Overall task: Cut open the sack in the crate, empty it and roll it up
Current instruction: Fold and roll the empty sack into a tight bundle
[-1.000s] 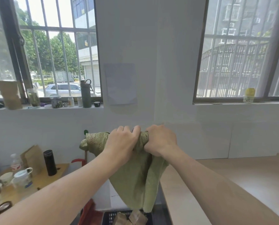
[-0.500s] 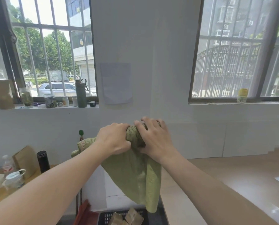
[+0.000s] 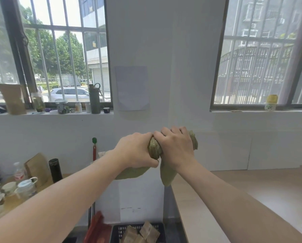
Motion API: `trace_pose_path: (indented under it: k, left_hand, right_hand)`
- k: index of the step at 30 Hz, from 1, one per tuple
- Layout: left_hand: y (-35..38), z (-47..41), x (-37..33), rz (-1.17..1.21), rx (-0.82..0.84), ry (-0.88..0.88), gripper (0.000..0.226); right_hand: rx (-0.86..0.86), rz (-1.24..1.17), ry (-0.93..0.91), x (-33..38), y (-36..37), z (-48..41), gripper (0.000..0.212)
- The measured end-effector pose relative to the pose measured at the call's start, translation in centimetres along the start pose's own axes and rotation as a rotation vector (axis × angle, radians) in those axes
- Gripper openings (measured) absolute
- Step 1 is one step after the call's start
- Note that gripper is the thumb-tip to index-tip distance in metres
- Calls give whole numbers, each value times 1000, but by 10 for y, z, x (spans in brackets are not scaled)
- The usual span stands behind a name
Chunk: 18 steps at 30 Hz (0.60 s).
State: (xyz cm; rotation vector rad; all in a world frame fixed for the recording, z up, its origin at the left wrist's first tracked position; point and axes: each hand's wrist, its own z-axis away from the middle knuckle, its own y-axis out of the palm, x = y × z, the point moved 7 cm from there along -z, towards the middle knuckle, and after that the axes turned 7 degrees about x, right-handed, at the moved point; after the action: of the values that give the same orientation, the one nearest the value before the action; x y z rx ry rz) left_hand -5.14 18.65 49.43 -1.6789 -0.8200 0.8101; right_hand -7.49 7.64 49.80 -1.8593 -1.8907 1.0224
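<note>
I hold a green woven sack [image 3: 154, 149] in the air in front of the white wall, mostly wound into a thick roll. My left hand [image 3: 136, 152] grips the roll's left part and my right hand [image 3: 175, 148] grips its right part, knuckles touching. A short loose flap [image 3: 167, 174] hangs below my right wrist, and another bit shows under my left wrist. Far below, a black slatted crate [image 3: 118, 231] holds several brown paper-wrapped blocks [image 3: 139, 234].
A light wooden table [image 3: 252, 199] runs along the right. At the left, a wooden side table carries jars [image 3: 24, 188], a black flask [image 3: 55, 170] and a brown bag. A red object [image 3: 97, 228] lies beside the crate. Bottles stand on the left windowsill [image 3: 94, 99].
The hanging part of the sack has shortened a lot as it wound into the roll. Both hands shifted right and slightly up with it.
</note>
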Motion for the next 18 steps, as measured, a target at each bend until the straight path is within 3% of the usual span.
trace_pose_path:
  k: [2, 6, 10, 12, 14, 16, 18]
  left_hand:
    - [0, 3, -4, -213, -146, -19, 52]
    - [6, 8, -10, -437, -390, 0, 57]
    - [2, 19, -15, -477, -667, 111, 12]
    - [0, 20, -12, -484, -677, 116, 11]
    - [4, 13, -4, -481, -596, 90, 30]
    - [4, 7, 1, -467, -483, 64, 47]
    - [-6, 6, 4, -437, -430, -7, 39]
  right_hand:
    - [105, -22, 32, -1, 4, -1, 37]
    - [258, -124, 104, -1, 8, -4, 22]
    - [359, -255, 132, -1, 9, -7, 21]
    - [404, -291, 140, -1, 9, -6, 20]
    - [402, -299, 132, 0, 9, -6, 21]
    - [330, -252, 99, 2, 4, -6, 27]
    - [187, -153, 41, 3, -1, -4, 44]
